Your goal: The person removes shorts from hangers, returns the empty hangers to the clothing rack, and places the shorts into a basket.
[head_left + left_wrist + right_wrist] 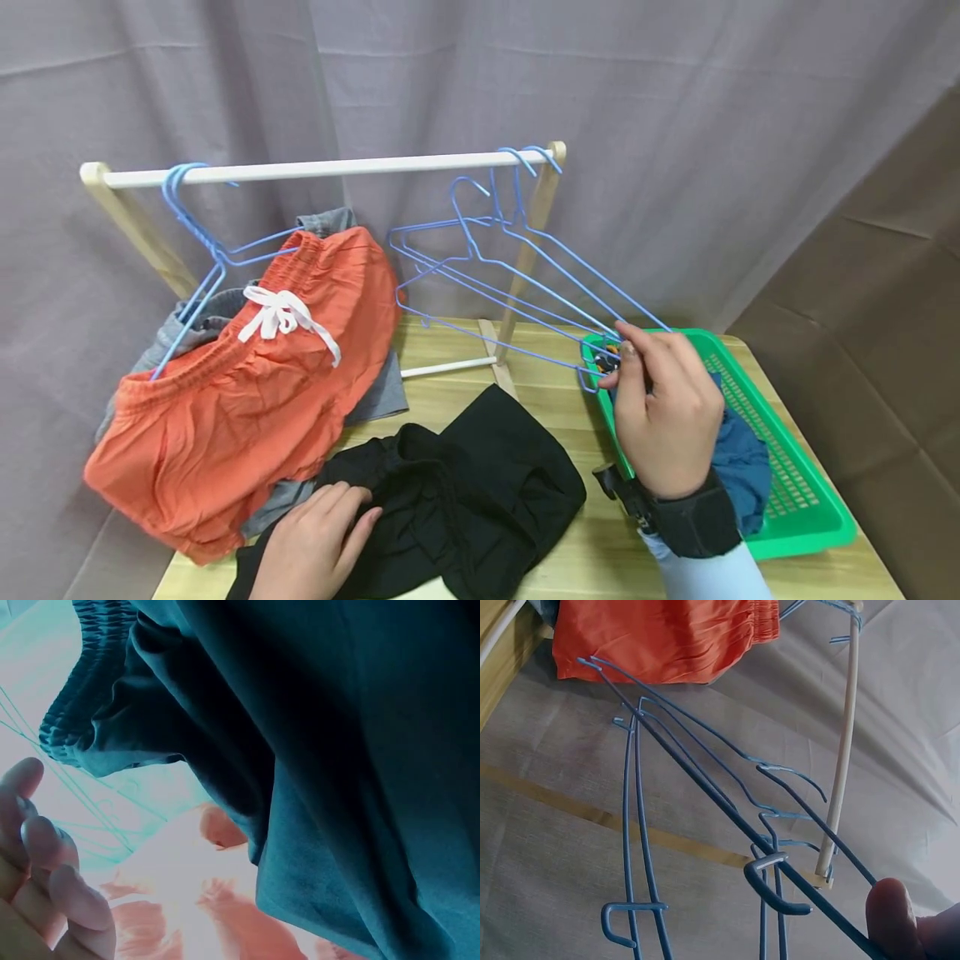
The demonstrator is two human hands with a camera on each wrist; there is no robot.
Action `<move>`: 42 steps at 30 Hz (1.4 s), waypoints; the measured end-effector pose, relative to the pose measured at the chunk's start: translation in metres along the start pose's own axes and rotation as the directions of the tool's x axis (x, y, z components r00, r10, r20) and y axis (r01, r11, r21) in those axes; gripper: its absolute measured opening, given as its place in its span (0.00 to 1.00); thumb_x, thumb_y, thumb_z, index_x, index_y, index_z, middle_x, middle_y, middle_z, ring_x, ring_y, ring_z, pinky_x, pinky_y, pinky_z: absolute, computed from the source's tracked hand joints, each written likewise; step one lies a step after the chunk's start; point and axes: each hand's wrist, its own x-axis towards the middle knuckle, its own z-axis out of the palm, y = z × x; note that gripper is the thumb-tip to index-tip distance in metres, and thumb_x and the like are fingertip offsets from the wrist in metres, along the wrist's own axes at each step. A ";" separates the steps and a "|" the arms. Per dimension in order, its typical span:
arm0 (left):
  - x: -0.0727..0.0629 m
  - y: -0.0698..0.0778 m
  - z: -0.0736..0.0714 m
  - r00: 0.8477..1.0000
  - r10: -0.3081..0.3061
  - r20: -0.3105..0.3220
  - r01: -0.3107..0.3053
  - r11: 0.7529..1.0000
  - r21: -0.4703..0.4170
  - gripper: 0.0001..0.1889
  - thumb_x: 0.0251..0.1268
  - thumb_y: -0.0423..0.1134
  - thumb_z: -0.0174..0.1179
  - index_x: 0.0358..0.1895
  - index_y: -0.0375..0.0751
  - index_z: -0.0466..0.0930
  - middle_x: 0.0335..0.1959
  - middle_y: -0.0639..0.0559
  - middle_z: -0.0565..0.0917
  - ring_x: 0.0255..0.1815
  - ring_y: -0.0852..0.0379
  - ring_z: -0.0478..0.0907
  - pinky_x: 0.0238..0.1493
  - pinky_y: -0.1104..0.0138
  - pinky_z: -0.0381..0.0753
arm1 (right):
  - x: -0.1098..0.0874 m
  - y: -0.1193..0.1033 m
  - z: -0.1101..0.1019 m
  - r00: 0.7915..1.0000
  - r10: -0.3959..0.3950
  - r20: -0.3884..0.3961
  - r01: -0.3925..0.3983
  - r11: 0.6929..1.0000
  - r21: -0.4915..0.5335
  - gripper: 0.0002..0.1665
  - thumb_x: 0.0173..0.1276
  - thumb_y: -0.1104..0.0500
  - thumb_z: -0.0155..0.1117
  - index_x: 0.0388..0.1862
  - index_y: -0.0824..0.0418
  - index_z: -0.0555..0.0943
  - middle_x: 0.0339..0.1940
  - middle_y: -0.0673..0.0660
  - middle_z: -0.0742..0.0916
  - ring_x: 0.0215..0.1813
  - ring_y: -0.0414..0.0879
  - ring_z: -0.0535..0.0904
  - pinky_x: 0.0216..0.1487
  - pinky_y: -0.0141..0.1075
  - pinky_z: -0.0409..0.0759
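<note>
My right hand (pixel 667 408) pinches one end of a blue wire hanger (pixel 453 198), whose hook hangs free of the rail. The right wrist view shows a fingertip (pixel 891 919) at the bar of this hanger (pixel 705 784). Two similar hangers (pixel 581 265) hook over the rail's right end, just behind it. On the table lies a black garment (pixel 510 475), crumpled, and my left hand (pixel 315 542) rests on its left part with loosely bent fingers. Up close in the left wrist view, the garment (pixel 337 772) shows a gathered elastic waistband beside the fingertips.
A wooden rack with a white rail (pixel 337 168) stands at the back. Orange shorts (pixel 247 417) with a white drawstring hang at its left, a grey garment (pixel 382 392) behind them. At right, a green basket (pixel 810 525) holds blue cloth (pixel 738 467).
</note>
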 end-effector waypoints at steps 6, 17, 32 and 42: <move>0.000 0.001 0.001 1.000 0.023 -0.021 -0.023 1.000 -0.011 0.12 0.62 0.43 0.81 0.40 0.54 0.85 0.32 0.65 0.79 0.30 0.67 0.76 0.29 0.65 0.79 | 0.005 0.001 0.002 1.000 0.013 0.021 -0.013 1.000 -0.013 0.14 0.81 0.68 0.64 0.60 0.68 0.90 0.38 0.65 0.87 0.30 0.51 0.87 0.33 0.39 0.73; -0.003 0.004 -0.004 0.997 -0.056 0.056 0.055 0.998 0.028 0.11 0.65 0.46 0.81 0.41 0.55 0.87 0.33 0.65 0.79 0.30 0.64 0.79 0.32 0.62 0.82 | 0.018 0.000 0.014 0.999 0.019 0.035 -0.019 1.000 -0.010 0.14 0.83 0.68 0.63 0.60 0.69 0.89 0.39 0.66 0.87 0.29 0.55 0.88 0.33 0.42 0.75; -0.004 0.001 -0.004 0.987 -0.107 0.118 0.101 0.993 0.061 0.10 0.68 0.48 0.79 0.45 0.54 0.88 0.35 0.64 0.81 0.33 0.61 0.82 0.36 0.58 0.84 | 0.030 -0.004 0.023 0.999 0.051 0.007 -0.051 0.999 0.009 0.16 0.85 0.69 0.60 0.65 0.70 0.86 0.44 0.70 0.86 0.34 0.60 0.91 0.35 0.36 0.75; -0.003 -0.001 -0.005 0.982 -0.128 0.136 0.121 0.991 0.058 0.09 0.68 0.47 0.79 0.45 0.55 0.88 0.36 0.65 0.81 0.34 0.62 0.82 0.37 0.58 0.84 | 0.019 -0.001 0.021 0.996 0.075 -0.057 -0.072 0.996 0.061 0.17 0.83 0.72 0.61 0.64 0.69 0.88 0.42 0.71 0.87 0.34 0.61 0.91 0.46 0.18 0.76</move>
